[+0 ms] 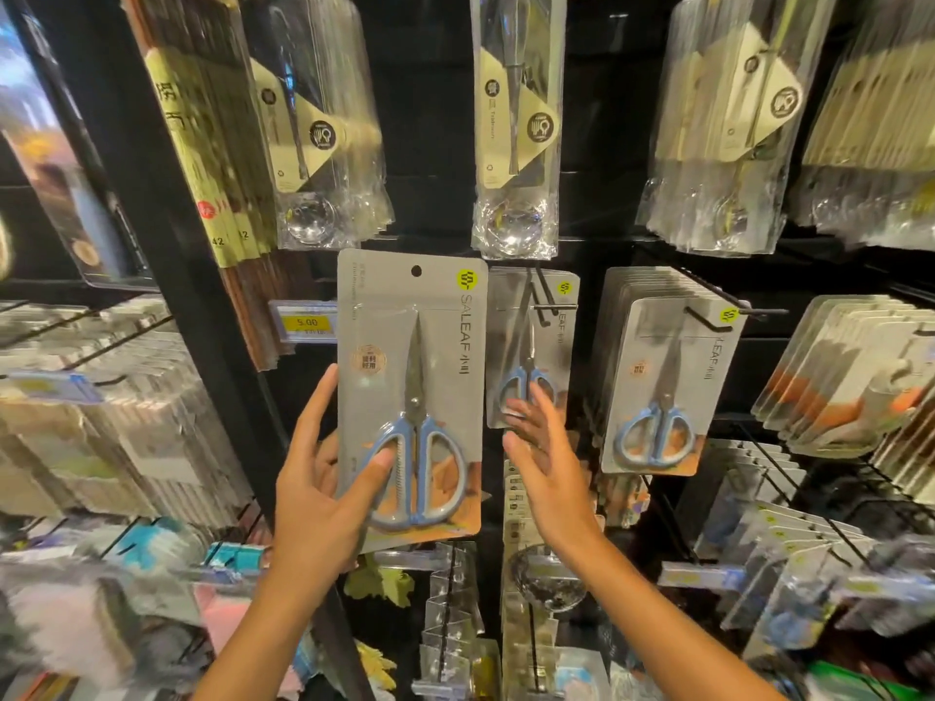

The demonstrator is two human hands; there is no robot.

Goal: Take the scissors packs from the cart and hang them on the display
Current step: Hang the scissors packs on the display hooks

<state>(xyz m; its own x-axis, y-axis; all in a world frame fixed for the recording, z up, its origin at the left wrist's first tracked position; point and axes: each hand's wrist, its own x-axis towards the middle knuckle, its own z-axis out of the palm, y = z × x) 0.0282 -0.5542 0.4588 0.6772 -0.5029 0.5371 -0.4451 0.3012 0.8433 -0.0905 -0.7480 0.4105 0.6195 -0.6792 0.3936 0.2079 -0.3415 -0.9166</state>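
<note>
1. The left hand [324, 478] grips a scissors pack [412, 397] by its lower left edge, thumb across the blue handles, holding it upright before the display.
2. The right hand [544, 447] is released, fingers spread, fingertips touching a hung scissors pack [531, 346] (single on its hook [549, 306]).
3. A fuller row of scissors packs [657, 382] hangs to the right.

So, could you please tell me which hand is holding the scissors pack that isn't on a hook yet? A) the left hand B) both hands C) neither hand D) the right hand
A: the left hand grips the scissors pack at its lower edge, thumb across the blue handle, while the right hand is open with straight fingers by the hanging pack.
</note>
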